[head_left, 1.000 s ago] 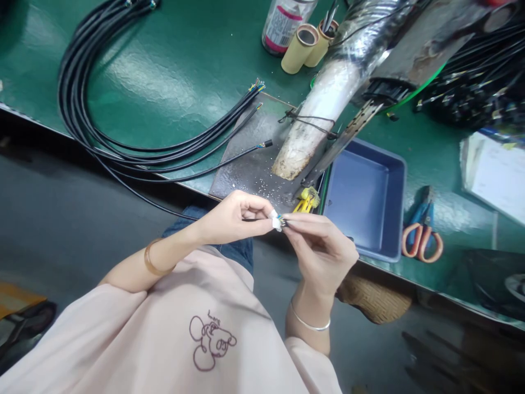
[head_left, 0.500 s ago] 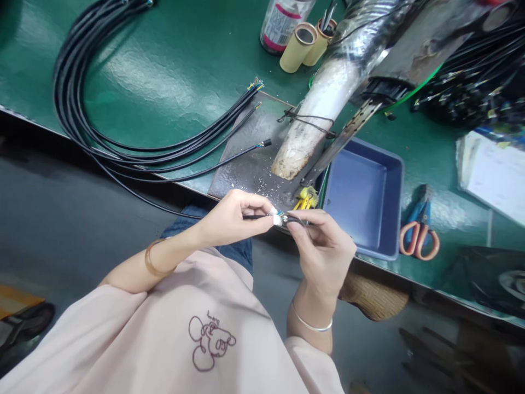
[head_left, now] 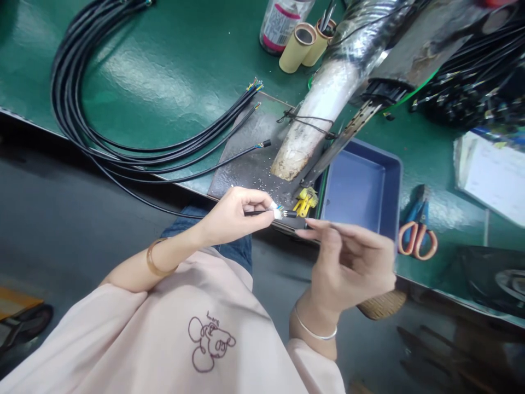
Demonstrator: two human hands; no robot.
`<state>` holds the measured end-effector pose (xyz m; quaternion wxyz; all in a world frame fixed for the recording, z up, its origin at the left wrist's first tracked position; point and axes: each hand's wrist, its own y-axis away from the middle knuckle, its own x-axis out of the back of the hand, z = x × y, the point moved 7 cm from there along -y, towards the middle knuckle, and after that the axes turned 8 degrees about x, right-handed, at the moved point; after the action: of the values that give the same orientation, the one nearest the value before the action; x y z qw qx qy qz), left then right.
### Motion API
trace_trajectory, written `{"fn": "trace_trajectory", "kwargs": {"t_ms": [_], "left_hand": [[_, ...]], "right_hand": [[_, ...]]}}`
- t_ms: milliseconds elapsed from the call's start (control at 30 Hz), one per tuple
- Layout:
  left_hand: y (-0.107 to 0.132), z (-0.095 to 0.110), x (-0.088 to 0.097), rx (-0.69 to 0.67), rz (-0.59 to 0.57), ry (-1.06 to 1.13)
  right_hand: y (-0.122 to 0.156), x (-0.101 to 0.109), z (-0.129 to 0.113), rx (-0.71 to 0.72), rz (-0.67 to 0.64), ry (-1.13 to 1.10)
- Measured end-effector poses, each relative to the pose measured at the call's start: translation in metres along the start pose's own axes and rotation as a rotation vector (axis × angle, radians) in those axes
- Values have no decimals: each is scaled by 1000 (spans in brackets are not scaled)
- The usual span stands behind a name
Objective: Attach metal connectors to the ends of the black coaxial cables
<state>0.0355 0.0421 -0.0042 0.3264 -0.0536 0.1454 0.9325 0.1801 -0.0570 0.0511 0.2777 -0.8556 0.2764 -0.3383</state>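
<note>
My left hand [head_left: 233, 214] pinches the end of a thin black cable [head_left: 262, 212] just off the bench's front edge. Coloured wires and a small white connector [head_left: 277, 210] show at its tip. My right hand [head_left: 348, 262] has drawn back to the right of the cable end, its fingers curled, with a thin dark piece along the index finger that I cannot make out. Both hands hover over my lap, in front of a grey metal plate [head_left: 246, 164].
A bundle of black cables [head_left: 102, 142] loops across the green bench. A foil-wrapped machine arm [head_left: 328, 104] slants over the plate. A blue tray [head_left: 361, 191] sits to the right, with orange-handled scissors [head_left: 418, 235] beyond. A bottle and tape rolls [head_left: 295, 38] stand at the back.
My right hand has let go of the cable end and moved right and down, away from my left hand. The left hand stays put with the cable.
</note>
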Motion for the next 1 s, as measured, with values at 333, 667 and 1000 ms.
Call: {"fn": "trace_trajectory", "kwargs": {"t_ms": [333,667,1000], "left_hand": [[-9,3,-1,-42,38,-120],[-11,7,0,-28,42,-148],[-10,3,0,-3,33,-157]], "right_hand": [[-3,-35,-16,359,-94,185],[-5,-36,-2,278,-103,47],[-4,-35,-3,319,-104,109]]}}
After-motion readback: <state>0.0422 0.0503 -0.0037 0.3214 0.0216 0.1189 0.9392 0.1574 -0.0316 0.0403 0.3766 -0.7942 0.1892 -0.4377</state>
